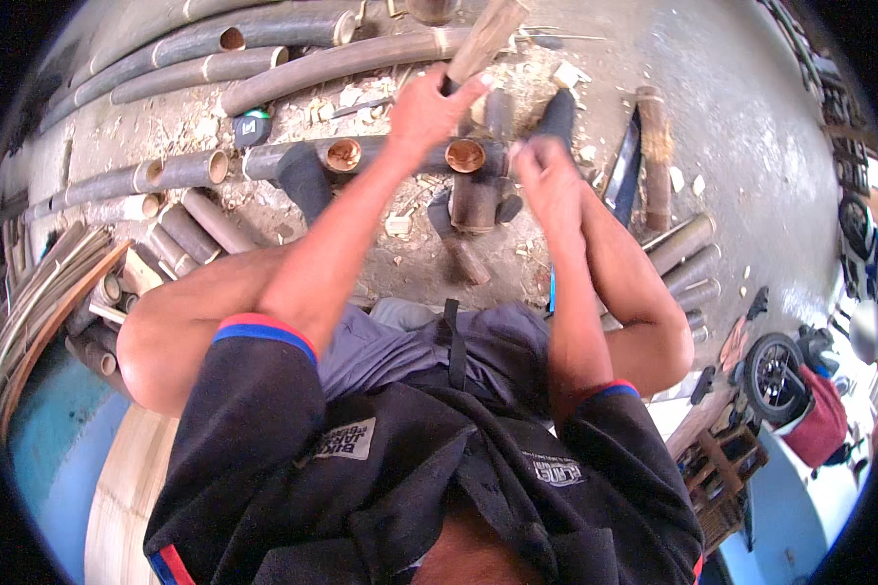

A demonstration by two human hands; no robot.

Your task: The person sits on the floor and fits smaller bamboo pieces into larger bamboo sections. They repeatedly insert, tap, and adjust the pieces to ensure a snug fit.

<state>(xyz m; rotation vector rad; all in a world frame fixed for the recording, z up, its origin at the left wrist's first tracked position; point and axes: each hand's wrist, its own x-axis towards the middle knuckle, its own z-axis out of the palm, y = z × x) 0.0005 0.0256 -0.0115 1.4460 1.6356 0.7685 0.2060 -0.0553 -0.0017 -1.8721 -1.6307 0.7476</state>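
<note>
My left hand is closed round a thick length of wood, which points up and away from me. A dark bamboo pole lies crosswise in front of me, with two round openings cut in its upper side. One opening is left of my left wrist; the other opening lies between my hands. Near the pole's right end my right hand is curled, its fingertips blurred; whatever they hold is hidden. A short bamboo piece stands against the pole's near side.
My dark-covered feet flank the work. A green and black tape measure lies at the left. More bamboo poles lie beyond, among wood chips. A long blade rests beside a bamboo length on the right.
</note>
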